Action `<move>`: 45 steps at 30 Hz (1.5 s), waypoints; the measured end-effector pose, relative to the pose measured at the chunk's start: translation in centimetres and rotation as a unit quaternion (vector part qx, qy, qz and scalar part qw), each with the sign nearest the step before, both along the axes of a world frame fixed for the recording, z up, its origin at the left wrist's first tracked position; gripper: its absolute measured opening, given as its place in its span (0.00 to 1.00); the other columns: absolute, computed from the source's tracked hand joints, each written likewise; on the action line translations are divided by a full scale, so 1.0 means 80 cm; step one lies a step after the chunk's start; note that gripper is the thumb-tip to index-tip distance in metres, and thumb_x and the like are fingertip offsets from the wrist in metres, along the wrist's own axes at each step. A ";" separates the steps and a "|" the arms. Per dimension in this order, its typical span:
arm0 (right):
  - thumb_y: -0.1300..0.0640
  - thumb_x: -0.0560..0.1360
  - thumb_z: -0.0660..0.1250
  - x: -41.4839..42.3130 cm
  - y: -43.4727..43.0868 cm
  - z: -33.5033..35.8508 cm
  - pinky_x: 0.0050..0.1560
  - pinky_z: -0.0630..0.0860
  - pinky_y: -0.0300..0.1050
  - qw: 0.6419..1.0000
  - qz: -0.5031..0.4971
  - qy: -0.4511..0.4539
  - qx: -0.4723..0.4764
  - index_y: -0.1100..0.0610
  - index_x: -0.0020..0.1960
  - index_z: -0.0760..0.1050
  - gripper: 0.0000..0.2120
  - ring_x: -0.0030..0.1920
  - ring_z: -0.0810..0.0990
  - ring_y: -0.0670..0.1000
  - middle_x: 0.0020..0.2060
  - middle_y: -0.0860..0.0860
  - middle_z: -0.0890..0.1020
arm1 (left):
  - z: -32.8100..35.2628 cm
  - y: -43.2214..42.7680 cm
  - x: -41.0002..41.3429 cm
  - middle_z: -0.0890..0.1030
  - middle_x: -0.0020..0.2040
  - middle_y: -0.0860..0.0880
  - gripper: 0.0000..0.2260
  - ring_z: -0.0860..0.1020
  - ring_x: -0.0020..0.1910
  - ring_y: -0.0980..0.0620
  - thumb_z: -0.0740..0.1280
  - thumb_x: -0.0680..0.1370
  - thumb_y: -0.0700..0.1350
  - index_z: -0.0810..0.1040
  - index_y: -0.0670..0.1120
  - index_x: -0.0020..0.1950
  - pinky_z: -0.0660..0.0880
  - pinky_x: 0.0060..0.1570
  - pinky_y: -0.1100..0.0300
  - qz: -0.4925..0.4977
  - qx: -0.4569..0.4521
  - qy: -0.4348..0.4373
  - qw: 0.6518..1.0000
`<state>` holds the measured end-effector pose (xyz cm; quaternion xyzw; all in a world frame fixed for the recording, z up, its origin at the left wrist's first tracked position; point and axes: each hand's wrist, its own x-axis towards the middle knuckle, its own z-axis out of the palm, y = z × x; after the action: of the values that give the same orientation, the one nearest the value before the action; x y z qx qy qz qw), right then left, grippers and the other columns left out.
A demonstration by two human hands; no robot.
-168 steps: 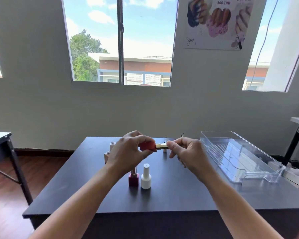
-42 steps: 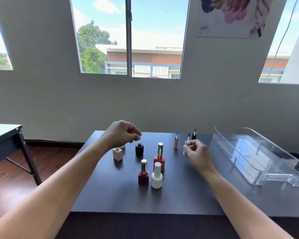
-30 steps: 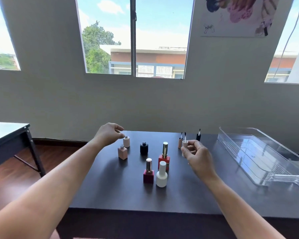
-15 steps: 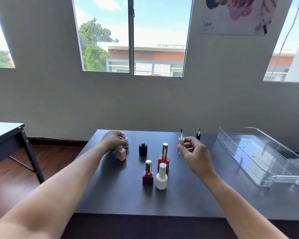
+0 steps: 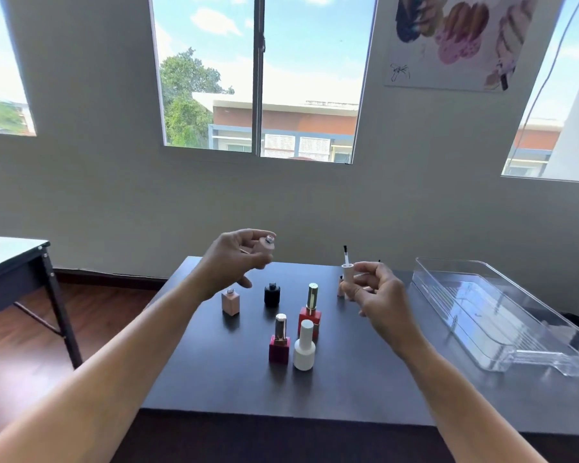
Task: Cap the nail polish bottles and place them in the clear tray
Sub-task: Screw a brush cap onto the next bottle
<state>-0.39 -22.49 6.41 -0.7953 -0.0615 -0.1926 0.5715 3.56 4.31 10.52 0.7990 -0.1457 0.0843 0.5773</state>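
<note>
One pink cap (image 5: 340,291) half behind right hand (image 5: 376,295) around white cap (image 5: 347,272)

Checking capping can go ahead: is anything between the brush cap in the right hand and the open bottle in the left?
Nothing visible does. The left hand holds the pale pink bottle aloft, the right hand holds the white brush cap, brush pointing up; only open air lies between them.
</note>
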 end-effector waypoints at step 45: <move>0.59 0.75 0.71 -0.038 -0.022 0.024 0.28 0.77 0.40 0.997 0.030 -0.071 0.029 0.54 0.41 0.82 0.04 0.29 0.81 0.46 0.29 0.49 0.84 | -0.010 -0.095 -0.058 0.83 0.40 0.59 0.09 0.77 0.30 0.64 0.77 0.68 0.49 0.82 0.59 0.45 0.67 0.23 0.73 -0.008 0.135 -0.080 0.988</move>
<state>-3.47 -24.29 8.32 -0.7606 -0.1201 -0.2327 0.5941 -1.10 -3.26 9.69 0.8592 -0.2082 0.1226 0.4509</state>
